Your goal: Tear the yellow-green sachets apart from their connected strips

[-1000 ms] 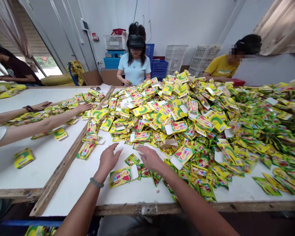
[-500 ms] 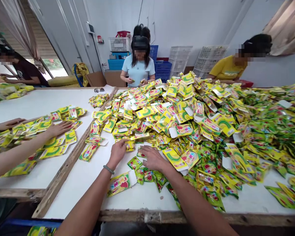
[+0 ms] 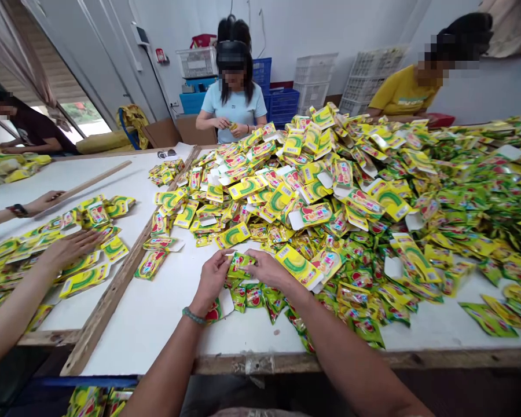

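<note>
I have the small green packet point(image 3: 240, 264) between the two hands: the left hand point(image 3: 211, 281) has its fingers pinched together at the packet's left edge, and the right hand point(image 3: 269, 271) has its fingers clamped on the right edge. Just on the near side of the packet, I see more green sachets point(image 3: 254, 296) on the table point(image 3: 143, 324), and to its near left a carton point(image 3: 226, 302), partly hidden by the left hand. Beyond the packet rises a heap of yellow boxes point(image 3: 282, 202).

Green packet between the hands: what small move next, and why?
Perhaps move the green packet toward the box beside the left hand: that hand and the right hand seem to pinch the packet, and the box's white flap sticks out nearby.
</note>
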A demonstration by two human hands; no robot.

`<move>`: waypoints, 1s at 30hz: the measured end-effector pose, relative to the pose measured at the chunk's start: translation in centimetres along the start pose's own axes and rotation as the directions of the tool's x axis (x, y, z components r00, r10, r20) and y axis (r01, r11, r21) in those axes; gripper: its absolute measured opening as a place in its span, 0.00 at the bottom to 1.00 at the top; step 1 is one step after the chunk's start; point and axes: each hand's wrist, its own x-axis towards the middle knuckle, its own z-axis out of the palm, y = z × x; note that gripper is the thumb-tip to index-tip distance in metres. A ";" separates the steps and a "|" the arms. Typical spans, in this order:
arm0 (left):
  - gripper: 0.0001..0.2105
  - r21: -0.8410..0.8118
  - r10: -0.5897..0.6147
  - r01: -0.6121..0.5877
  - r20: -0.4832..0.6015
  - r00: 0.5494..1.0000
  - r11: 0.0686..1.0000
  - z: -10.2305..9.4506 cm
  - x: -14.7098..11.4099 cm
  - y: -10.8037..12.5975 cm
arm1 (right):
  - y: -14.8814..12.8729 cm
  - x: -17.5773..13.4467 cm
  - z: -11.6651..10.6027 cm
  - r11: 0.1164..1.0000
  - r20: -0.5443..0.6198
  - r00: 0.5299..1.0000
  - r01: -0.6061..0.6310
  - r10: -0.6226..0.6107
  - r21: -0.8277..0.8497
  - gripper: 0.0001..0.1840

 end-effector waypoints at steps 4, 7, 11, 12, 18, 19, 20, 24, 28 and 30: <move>0.21 -0.201 -0.089 0.104 0.083 0.993 0.974 0.4 -0.4 0.8 | 0.2 0.0 0.1 0.999 -0.015 1.000 -0.005 0.005 -0.045 0.12; 0.22 -0.230 -0.112 0.126 0.076 0.991 0.965 0.4 -0.6 1.3 | -0.2 -0.2 -0.3 0.999 0.013 1.000 -0.010 0.011 -0.038 0.15; 0.24 -0.287 -0.141 0.135 0.002 0.990 0.948 0.4 -0.6 1.4 | -0.6 -0.2 0.2 0.997 -0.050 0.997 -0.064 0.066 0.046 0.24; 0.25 -0.309 -0.141 0.127 -0.026 0.990 0.943 0.5 -0.6 1.3 | -0.5 -0.1 0.6 0.994 -0.067 0.995 -0.073 0.079 0.079 0.26; 0.25 -0.182 -0.104 0.088 -0.082 0.991 0.979 -1.2 -1.6 2.2 | 0.5 0.3 2.6 0.961 -0.013 0.998 -0.048 0.054 0.274 0.19; 0.26 -0.063 -0.083 0.078 -0.077 0.994 0.995 -2.0 -2.2 2.5 | 0.5 0.3 2.6 0.966 -0.042 0.998 -0.029 0.041 0.257 0.18; 0.28 0.103 -0.059 0.066 -0.063 0.996 0.993 -2.9 -2.9 2.7 | 0.5 0.3 2.4 0.974 -0.076 0.997 -0.013 0.031 0.226 0.16; 0.31 0.752 -0.079 -0.028 0.107 0.991 0.658 -5.9 -6.3 2.7 | 0.4 0.1 1.5 0.994 -0.128 0.991 -0.017 0.031 0.110 0.15; 0.25 0.884 -0.219 -0.059 0.179 0.959 0.464 -6.7 -8.3 1.7 | 0.2 0.1 1.2 0.993 -0.130 0.991 -0.015 0.030 0.114 0.14; 0.20 0.895 -0.232 -0.016 0.133 0.964 0.447 -6.9 -8.4 1.4 | 0.1 0.1 1.2 0.983 -0.115 0.993 -0.012 0.033 0.182 0.15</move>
